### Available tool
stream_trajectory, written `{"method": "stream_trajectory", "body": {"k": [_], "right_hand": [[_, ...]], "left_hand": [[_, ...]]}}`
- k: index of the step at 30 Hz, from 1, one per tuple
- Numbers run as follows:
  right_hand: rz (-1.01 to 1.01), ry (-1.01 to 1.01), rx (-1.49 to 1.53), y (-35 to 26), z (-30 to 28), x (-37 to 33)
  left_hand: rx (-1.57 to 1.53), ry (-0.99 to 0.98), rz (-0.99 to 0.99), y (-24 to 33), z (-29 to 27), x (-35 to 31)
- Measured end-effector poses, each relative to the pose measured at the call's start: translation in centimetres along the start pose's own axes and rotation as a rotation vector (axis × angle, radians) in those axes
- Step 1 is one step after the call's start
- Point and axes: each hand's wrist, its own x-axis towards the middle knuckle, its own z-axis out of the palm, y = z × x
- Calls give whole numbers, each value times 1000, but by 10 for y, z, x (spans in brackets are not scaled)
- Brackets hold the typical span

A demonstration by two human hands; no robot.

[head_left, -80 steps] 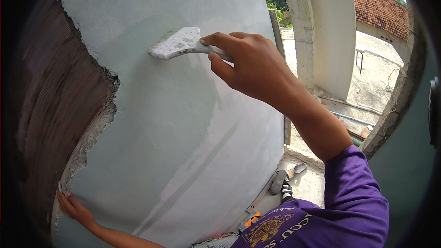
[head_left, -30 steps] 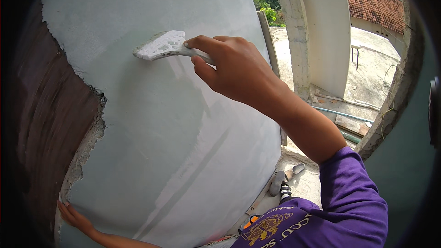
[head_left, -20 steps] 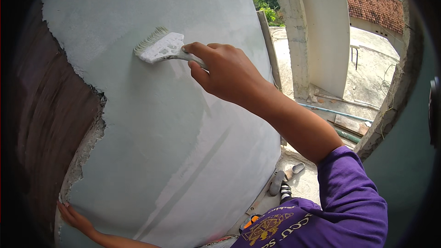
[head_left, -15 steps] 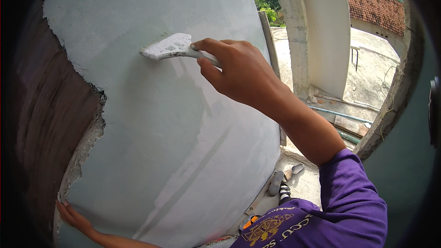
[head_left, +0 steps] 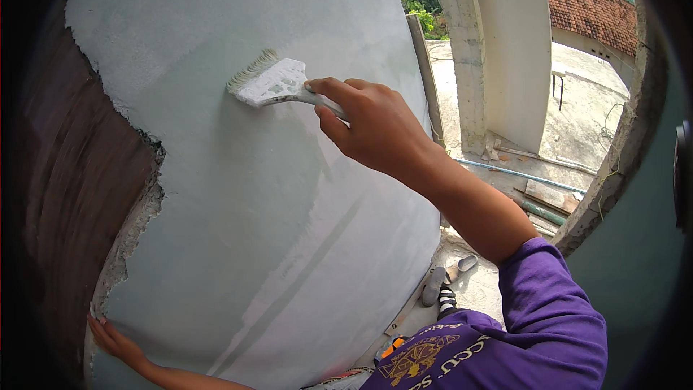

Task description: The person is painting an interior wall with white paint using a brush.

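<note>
A wide white paintbrush point(head_left: 271, 87) is gripped by its handle in my right hand point(head_left: 379, 124), the fingers pinched around it. Its pale bristles point to the upper left and bend against the grey-green wall point(head_left: 238, 195). White paint coats the brush head. Lighter, whitish streaks cover the wall below and to the right of the brush. Down at the lower left, my left hand point(head_left: 115, 339) rests with stretched fingers on the wall's rough edge, holding no tool.
A ragged broken plaster edge point(head_left: 148, 202) borders a dark brown surface point(head_left: 72, 152) on the left. On the right stand a concrete column point(head_left: 462, 50) and an opening, with pipes point(head_left: 520, 175) and boards on the ground outside. Grey shoes point(head_left: 433, 287) are on the floor below.
The paintbrush and my right hand have shifted slightly right and down. The bristles now show more fully, fanned against the wall. My left hand has stayed in place.
</note>
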Motion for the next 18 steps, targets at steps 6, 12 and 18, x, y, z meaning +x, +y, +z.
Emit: {"method": "stream_trajectory", "body": {"k": [6,12,18], "right_hand": [[-5,48,-6,3,-13,7],[-34,133,23,8,-1,34],[-4,82,16,8,10,21]], "left_hand": [[-16,7,-6,-3,4,0],[65,-5,-44,-6,7,0],[5,19,-5,-6,5,-1]]}}
